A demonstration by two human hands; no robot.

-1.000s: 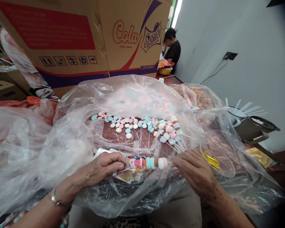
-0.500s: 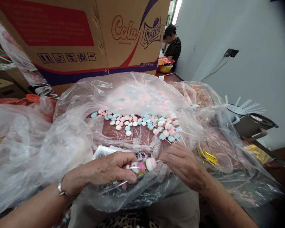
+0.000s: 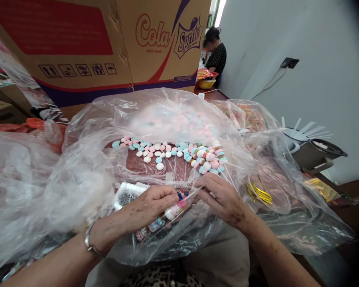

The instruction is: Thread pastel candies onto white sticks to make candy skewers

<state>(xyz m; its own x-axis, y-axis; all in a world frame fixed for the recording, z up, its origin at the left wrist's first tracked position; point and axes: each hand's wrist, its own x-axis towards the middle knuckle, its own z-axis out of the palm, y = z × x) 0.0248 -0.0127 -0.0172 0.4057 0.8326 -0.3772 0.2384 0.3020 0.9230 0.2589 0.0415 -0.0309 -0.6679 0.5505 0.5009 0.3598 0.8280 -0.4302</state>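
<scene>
A clear printed bag (image 3: 157,225) slants between my two hands, with a pink-and-white candy piece (image 3: 172,211) showing at it. My left hand (image 3: 151,205) is closed on the bag's upper side, fingertips pressed near the candy. The fingers of my right hand (image 3: 219,197) pinch the bag's upper right end. Whether a stick also sits in that pinch is hidden. Just beyond my right hand lies a pile of candy skewers (image 3: 208,157) in pink, white, blue and brown, with white sticks pointing right. Loose round candies (image 3: 158,153) in the same pale colours lie beside them.
A large plastic sheet bag (image 3: 107,115) holds more candies. Behind it stands a cardboard box (image 3: 155,63). To the right are gold twist ties (image 3: 259,194), a dark pitcher (image 3: 320,155) and white sticks (image 3: 308,131) in a container. A co-worker (image 3: 217,54) sits further back.
The candy skewer that was held level has turned into a slanted position with its bag. My right hand has moved up and left and now pinches the bag's end. The view shifted slightly.
</scene>
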